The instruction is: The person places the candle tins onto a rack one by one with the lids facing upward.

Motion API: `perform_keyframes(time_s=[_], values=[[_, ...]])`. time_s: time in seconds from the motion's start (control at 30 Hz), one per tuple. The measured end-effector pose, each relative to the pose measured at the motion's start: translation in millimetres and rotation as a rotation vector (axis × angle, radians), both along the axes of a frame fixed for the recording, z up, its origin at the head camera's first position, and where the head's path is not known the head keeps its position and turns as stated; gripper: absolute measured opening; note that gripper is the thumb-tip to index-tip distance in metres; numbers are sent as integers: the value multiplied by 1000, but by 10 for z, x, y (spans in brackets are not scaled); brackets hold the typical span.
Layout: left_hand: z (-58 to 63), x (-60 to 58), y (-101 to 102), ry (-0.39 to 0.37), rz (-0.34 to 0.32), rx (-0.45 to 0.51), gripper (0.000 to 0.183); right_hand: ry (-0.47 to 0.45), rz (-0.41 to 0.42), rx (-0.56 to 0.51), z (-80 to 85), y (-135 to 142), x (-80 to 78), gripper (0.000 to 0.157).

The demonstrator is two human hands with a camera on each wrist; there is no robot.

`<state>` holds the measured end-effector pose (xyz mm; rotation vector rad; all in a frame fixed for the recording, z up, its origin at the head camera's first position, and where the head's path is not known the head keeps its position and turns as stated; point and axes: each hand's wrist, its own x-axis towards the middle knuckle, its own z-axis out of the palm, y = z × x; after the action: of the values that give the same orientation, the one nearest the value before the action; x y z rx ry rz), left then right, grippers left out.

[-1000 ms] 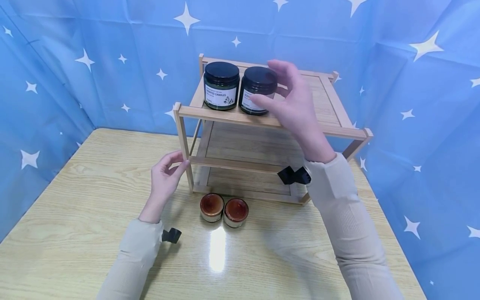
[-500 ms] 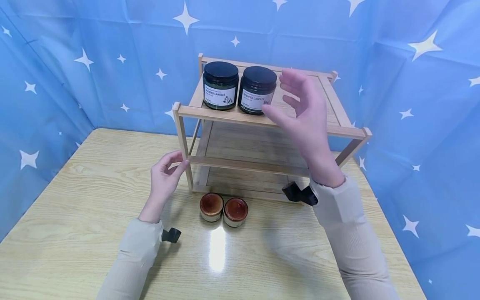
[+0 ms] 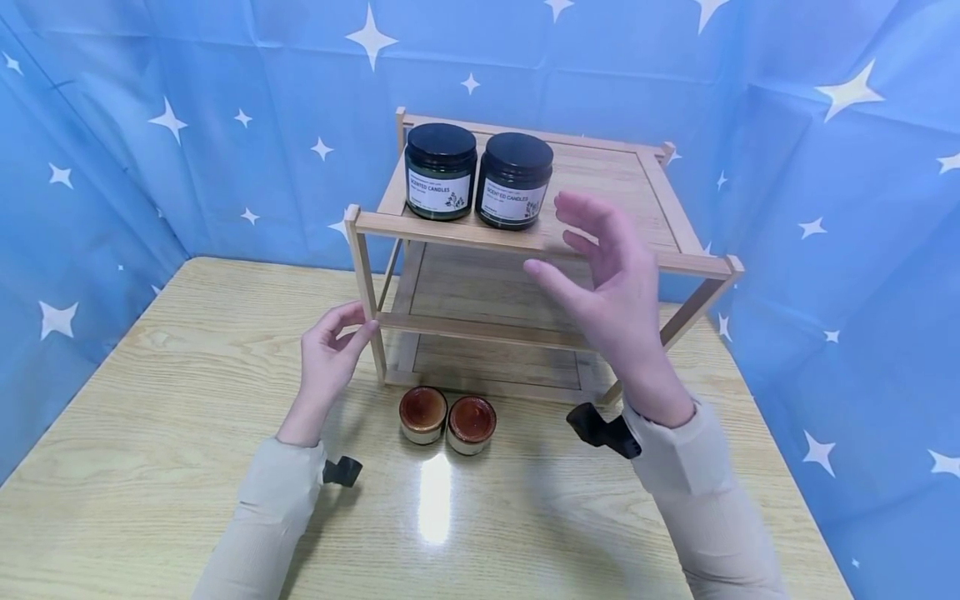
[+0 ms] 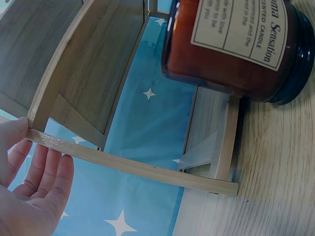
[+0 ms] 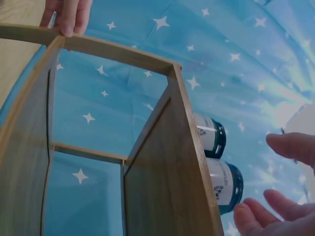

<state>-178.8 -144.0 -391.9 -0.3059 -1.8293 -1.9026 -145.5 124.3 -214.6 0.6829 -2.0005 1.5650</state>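
Two dark green scented candle jars with black lids stand side by side on the top tier of a wooden shelf rack (image 3: 480,331): the left candle jar (image 3: 441,171) and the right candle jar (image 3: 513,181). In the head view my right hand (image 3: 615,292) hangs in front of the rack's top rail, apart from the jars, fingers spread and holding nothing. My left hand (image 3: 330,350) pinches the rack's front left post between thumb and fingers; the left wrist view shows this grip on the post (image 4: 133,167) too.
Two amber candle jars stand on the table at the rack's front foot: a left amber jar (image 3: 423,414) and a right amber jar (image 3: 472,425). A blue curtain (image 3: 247,167) with white stars hangs behind and on both sides of the wooden table (image 3: 187,375).
My right hand has let go of the right dark candle jar and moved down and to the right, away from it. The left hand keeps its place on the post.
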Motion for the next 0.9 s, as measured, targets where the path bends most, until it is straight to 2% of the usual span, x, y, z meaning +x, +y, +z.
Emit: perform_keyframes(time_s=[0.2, 0.73, 0.9], values=[[3, -4, 1, 2, 1, -2, 23, 48, 29, 32, -144, 24, 94, 53], [3, 2, 1, -7, 3, -8, 22, 6, 84, 66, -521, 70, 294, 55], [6, 1, 1, -13, 6, -9, 22, -31, 84, 90, -658, 63, 330, 55]])
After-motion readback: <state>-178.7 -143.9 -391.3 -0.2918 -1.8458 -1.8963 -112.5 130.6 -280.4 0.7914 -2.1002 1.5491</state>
